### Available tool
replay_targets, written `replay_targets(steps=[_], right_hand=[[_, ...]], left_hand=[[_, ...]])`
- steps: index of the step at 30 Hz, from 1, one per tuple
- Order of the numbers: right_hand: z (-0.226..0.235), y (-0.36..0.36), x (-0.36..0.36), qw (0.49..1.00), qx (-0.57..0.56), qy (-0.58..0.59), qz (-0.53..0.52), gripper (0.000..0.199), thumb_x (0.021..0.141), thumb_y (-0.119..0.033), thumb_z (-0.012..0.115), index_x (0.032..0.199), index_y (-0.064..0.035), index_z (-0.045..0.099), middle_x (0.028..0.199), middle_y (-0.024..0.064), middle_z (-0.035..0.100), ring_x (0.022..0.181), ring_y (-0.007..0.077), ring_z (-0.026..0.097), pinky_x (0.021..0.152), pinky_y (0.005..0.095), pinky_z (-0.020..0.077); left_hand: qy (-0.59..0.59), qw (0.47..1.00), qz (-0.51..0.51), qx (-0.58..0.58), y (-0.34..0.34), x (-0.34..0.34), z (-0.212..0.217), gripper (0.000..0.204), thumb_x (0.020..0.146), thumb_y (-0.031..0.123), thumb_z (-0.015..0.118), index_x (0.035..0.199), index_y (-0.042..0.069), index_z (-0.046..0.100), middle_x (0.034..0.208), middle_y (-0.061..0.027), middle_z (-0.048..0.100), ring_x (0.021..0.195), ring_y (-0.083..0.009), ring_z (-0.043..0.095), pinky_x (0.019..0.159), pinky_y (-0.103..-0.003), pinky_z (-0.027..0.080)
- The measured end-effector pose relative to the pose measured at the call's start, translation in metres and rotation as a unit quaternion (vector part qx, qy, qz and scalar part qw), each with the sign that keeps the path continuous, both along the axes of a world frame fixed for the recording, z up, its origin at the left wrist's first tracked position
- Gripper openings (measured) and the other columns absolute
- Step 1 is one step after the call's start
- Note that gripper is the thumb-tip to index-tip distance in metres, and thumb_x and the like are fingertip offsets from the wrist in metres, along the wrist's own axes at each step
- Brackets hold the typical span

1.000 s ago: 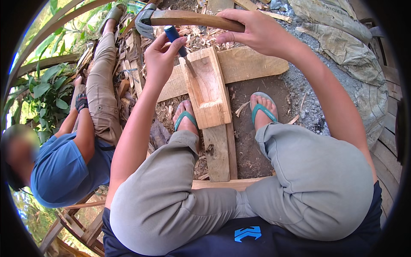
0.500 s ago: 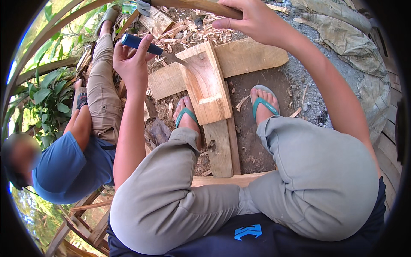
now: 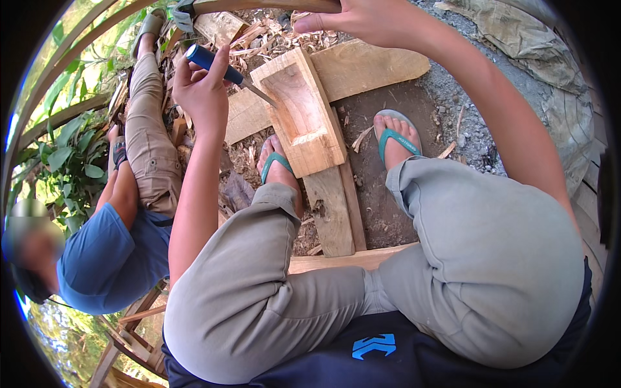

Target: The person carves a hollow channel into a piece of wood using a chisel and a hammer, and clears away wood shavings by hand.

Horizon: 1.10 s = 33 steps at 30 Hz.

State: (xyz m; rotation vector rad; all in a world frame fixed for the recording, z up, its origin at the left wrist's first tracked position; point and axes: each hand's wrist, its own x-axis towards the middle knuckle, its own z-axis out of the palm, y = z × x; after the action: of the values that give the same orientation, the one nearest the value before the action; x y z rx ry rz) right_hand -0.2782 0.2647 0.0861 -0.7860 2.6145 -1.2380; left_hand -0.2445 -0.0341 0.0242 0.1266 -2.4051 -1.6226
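Observation:
My left hand (image 3: 202,90) is closed around the blue handle of a chisel (image 3: 259,92), its metal blade slanting down to the right. The blade's tip meets the left inner side of a hollow carved in a pale wooden block (image 3: 318,160). Fresh, rough cuts show at the hollow's near end. At the top edge my right hand (image 3: 365,22) grips the wooden handle of a hammer (image 3: 265,5), partly cut off by the picture's edge. The hammer's metal head is up and left of the chisel, apart from it.
Crossed planks (image 3: 372,68) lie under the block, between my sandalled feet. Wood shavings (image 3: 272,39) cover the ground beyond. Grey rubble (image 3: 466,107) and crumpled sacking (image 3: 550,58) are at right. Another person (image 3: 110,258) in a blue shirt sits close on my left.
The hammer and my right hand have shifted left and slightly up. The chisel is steeper, its tip lower along the hollow's left side. The block appears a little higher in view.

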Motion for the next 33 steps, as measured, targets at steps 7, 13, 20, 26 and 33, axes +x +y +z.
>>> replay_targets(steps=[7, 13, 20, 26, 33], right_hand=[[0.000, 0.001, 0.001, 1.000, 0.015, 0.009, 0.004, 0.043, 0.092, -0.040, 0.075, 0.092, 0.0017, 0.065, 0.080, 0.0224, 0.065, 0.073, 0.0346, 0.064, 0.069, 0.0441, 0.0478], [0.014, 0.001, 0.013, 1.000, 0.008, -0.020, -0.003, 0.045, 0.094, -0.042, 0.073, 0.091, 0.0026, 0.065, 0.078, 0.0213, 0.065, 0.070, 0.0314, 0.062, 0.067, 0.0429, 0.0477], [0.056, 0.002, 0.035, 0.996, 0.002, -0.078, 0.036, 0.045, 0.100, -0.043, 0.066, 0.095, 0.0019, 0.067, 0.075, 0.0189, 0.063, 0.066, 0.0277, 0.062, 0.062, 0.0409, 0.0475], [0.039, 0.000, 0.050, 0.994, 0.080, 0.065, 0.045, 0.042, 0.100, -0.044, 0.064, 0.099, -0.0022, 0.069, 0.081, 0.0200, 0.067, 0.071, 0.0343, 0.066, 0.067, 0.0442, 0.0515], [0.068, -0.004, 0.043, 0.994, 0.091, -0.057, 0.015, 0.041, 0.100, -0.044, 0.062, 0.103, -0.0038, 0.071, 0.084, 0.0192, 0.070, 0.077, 0.0376, 0.069, 0.074, 0.0474, 0.0561]], left_hand=[[0.036, 0.998, 0.004, 0.041, 0.017, 0.002, -0.006, 0.028, 0.086, 0.015, 0.088, 0.097, 0.004, 0.065, 0.073, 0.0021, 0.064, 0.059, -0.0024, 0.057, 0.049, -0.018, 0.041], [0.077, 0.997, -0.011, -0.027, 0.013, 0.006, -0.020, 0.029, 0.087, 0.010, 0.084, 0.103, 0.004, 0.061, 0.079, 0.0013, 0.064, 0.063, -0.0033, 0.058, 0.054, -0.019, 0.044], [0.081, 0.996, -0.027, 0.013, 0.022, 0.017, -0.007, 0.023, 0.087, 0.006, 0.082, 0.099, 0.003, 0.061, 0.083, 0.0010, 0.064, 0.069, -0.0033, 0.059, 0.060, -0.021, 0.048], [0.038, 0.998, -0.034, 0.030, 0.022, 0.019, -0.014, 0.020, 0.087, 0.005, 0.080, 0.100, -0.001, 0.066, 0.085, -0.0003, 0.066, 0.073, -0.0058, 0.061, 0.065, -0.021, 0.049], [0.048, 0.998, -0.035, 0.010, 0.019, 0.020, -0.013, 0.018, 0.089, 0.006, 0.080, 0.102, 0.000, 0.069, 0.086, -0.0005, 0.067, 0.076, -0.0058, 0.061, 0.071, -0.023, 0.051]])
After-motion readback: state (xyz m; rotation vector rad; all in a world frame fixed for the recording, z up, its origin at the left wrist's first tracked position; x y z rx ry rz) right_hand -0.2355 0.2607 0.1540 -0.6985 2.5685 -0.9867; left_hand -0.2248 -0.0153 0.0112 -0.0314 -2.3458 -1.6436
